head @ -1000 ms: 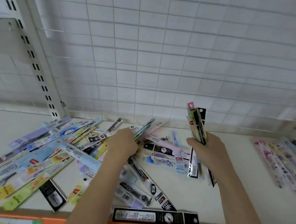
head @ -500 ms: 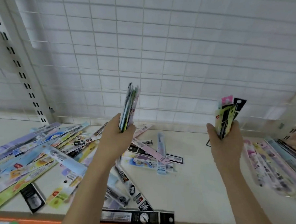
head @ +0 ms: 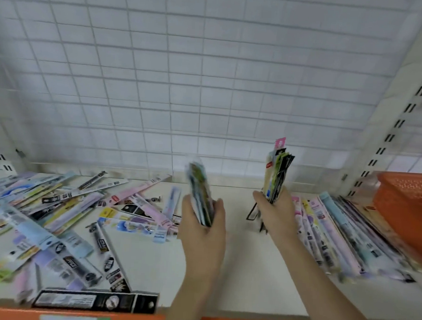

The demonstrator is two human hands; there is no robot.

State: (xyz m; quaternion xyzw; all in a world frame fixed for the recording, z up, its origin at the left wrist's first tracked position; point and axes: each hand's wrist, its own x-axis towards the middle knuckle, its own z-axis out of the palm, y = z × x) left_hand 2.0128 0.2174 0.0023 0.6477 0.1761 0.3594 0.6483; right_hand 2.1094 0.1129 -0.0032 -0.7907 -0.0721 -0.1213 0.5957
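Sorted row (head: 336, 230) lies just right of right hand (head: 274, 212) gripping upright right bundle (head: 276, 173); left hand (head: 202, 230) grips left bundle (head: 199, 191) farther off.

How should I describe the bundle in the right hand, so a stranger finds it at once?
Start at the orange plastic basket at the right of the white shelf. Left of the neat row of pastel packets, the right hand holds an upright bundle of narrow packets. Only it has a pink tag on top.

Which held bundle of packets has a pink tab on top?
The bundle in the right hand: a pink tab sticks up above it. The other bundle, in the left hand, shows no pink.
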